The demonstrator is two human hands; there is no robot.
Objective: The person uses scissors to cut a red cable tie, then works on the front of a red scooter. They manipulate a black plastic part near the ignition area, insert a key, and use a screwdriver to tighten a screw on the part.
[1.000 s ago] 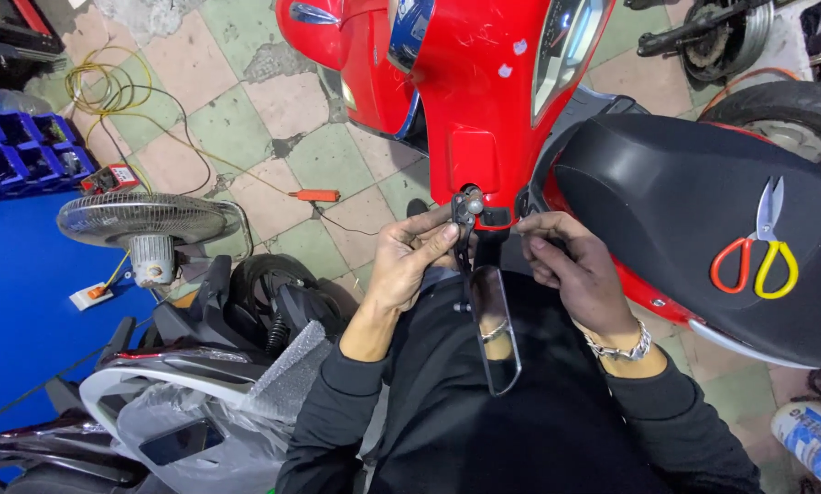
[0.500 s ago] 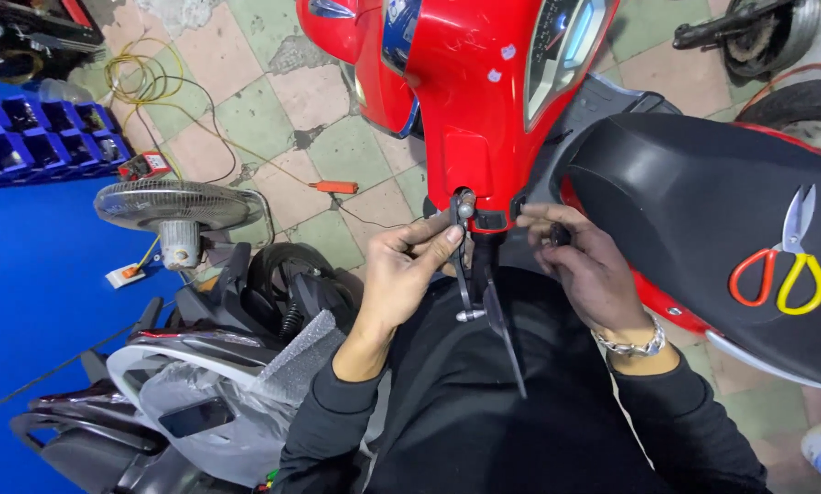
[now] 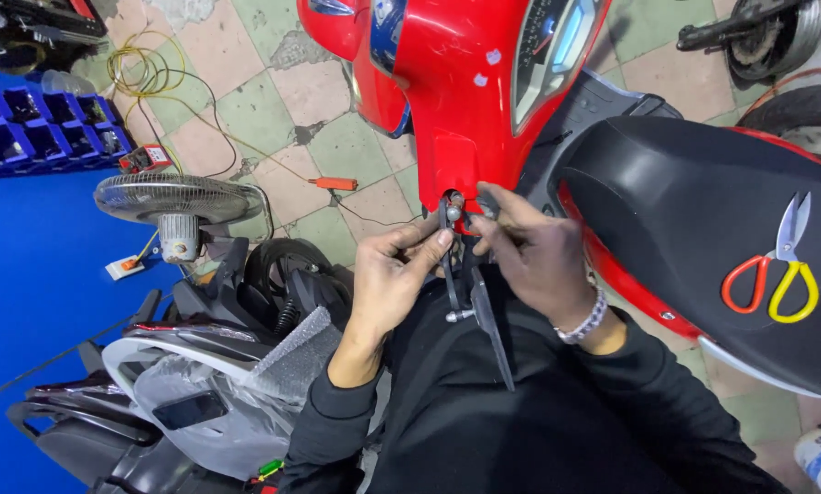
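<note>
Pinching with thumb and fingers, the left hand [image 3: 394, 279] is gripping the thin dark stem of a mirror [image 3: 484, 311] just under the opening in the rear of the red handlebar cover [image 3: 470, 110]. Going left to right from there, the stem's silver-tipped top end is sitting right at that opening, and the mirror's narrow dark head is hanging downward between the two wrists, against the person's black sleeves. The right hand [image 3: 529, 256], wearing a beaded bracelet [image 3: 583, 320], is closing its fingertips around the small fitting at the mouth of the same opening, touching the stem's upper end; whether it is clamping the fitting or only steadying it, I cannot tell. Judging by this, the mirror is looking only partly mounted: its stem is meeting the cover, yet the head is dangling down rather than standing upright. Farther right, red-and-yellow scissors [image 3: 777, 274] are lying untouched on the black seat [image 3: 703, 210].
</note>
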